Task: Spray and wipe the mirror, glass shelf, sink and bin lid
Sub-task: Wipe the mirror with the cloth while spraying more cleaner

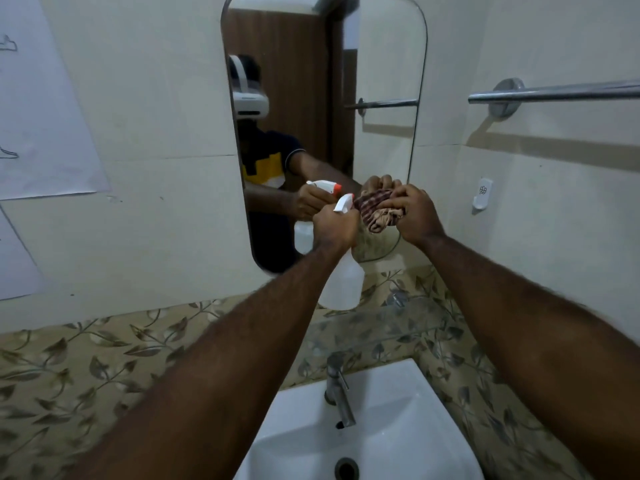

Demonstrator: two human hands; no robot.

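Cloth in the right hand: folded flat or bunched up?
Bunched up. The cloth is a crumpled wad gripped by the right hand against the mirror.

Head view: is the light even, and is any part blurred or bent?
Head view: the light is dim and soft; the towel rail throws a shadow on the wall; the forearms near the lens look smeared; the wide lens bows the mirror edges.

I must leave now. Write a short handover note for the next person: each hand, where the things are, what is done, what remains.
Left hand: holds the spray bottle, nozzle toward the cloth.
Right hand: presses the checked cloth on the lower part of the mirror.
Glass shelf and sink are below, faucet between them. Bin lid is not in view.
Done: cannot tell.
Left: finish mirror, then shelf, sink, bin lid.
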